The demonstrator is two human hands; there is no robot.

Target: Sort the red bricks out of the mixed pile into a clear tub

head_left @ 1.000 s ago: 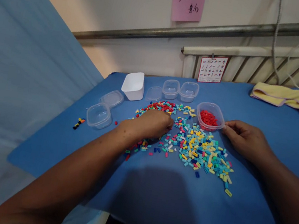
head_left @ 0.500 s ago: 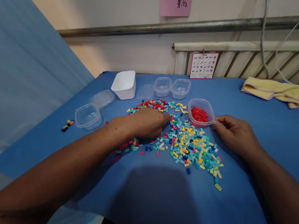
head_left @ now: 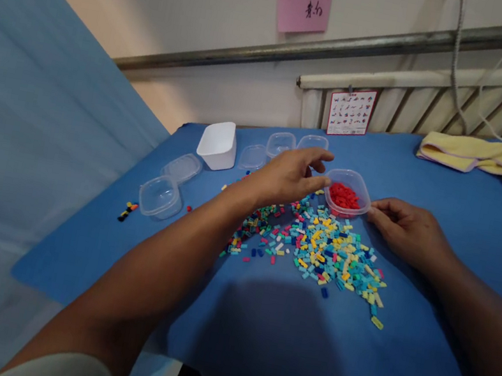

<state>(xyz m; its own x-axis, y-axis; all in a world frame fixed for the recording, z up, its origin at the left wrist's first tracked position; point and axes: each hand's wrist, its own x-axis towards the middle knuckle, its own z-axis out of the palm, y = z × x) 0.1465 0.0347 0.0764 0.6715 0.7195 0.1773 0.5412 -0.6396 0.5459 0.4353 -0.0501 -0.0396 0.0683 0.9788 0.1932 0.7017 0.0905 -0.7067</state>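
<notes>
A clear plastic container [head_left: 362,185] stands on the blue table, partly filled with small red building bricks [head_left: 344,196]. My right hand [head_left: 406,231] pinches the right side of its rim between thumb and fingers. At the container's left edge hovers my left hand [head_left: 294,179], thumb and fingers apart, with nothing visible between them. Below lies a spread heap of mixed small bricks [head_left: 332,248] in turquoise, yellow, blue, pink and other colours. My left hand and forearm hide part of this heap.
Behind are a white tub [head_left: 219,145], a clear container [head_left: 281,143] and a flat lid [head_left: 252,158]. At left sit another clear container [head_left: 159,196], a lid [head_left: 182,167] and a small black-and-orange piece [head_left: 127,211]. A yellow cloth [head_left: 484,156] lies back right.
My left hand has lifted from the brick heap and moved right to the container of red bricks, its fingers spreading. My right hand keeps its hold. The view has shifted slightly.
</notes>
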